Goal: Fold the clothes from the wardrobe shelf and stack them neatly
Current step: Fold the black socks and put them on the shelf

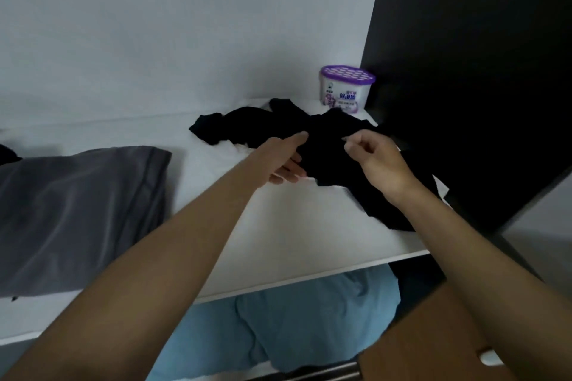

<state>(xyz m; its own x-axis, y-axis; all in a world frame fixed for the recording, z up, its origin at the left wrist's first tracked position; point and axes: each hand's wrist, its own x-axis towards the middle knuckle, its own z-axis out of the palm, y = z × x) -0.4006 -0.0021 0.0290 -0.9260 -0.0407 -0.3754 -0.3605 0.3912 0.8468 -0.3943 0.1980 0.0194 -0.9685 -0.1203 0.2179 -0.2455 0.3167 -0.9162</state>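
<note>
A crumpled black garment (328,145) lies on the white wardrobe shelf (294,226), stretching from mid-shelf to the right front edge. My left hand (284,161) grips its left part, thumb on top and fingers underneath the cloth. My right hand (374,158) is over the garment's right part, thumb and forefinger pinched together at the cloth; whether fabric is caught between them is hard to see against the black. A folded dark grey garment (77,213) rests on the shelf at the left.
A white tub with a purple perforated lid (346,86) stands at the back right corner. A dark wardrobe panel (464,71) walls off the right side. Light blue fabric (294,325) lies below the shelf. A brown wooden surface (433,343) is at lower right.
</note>
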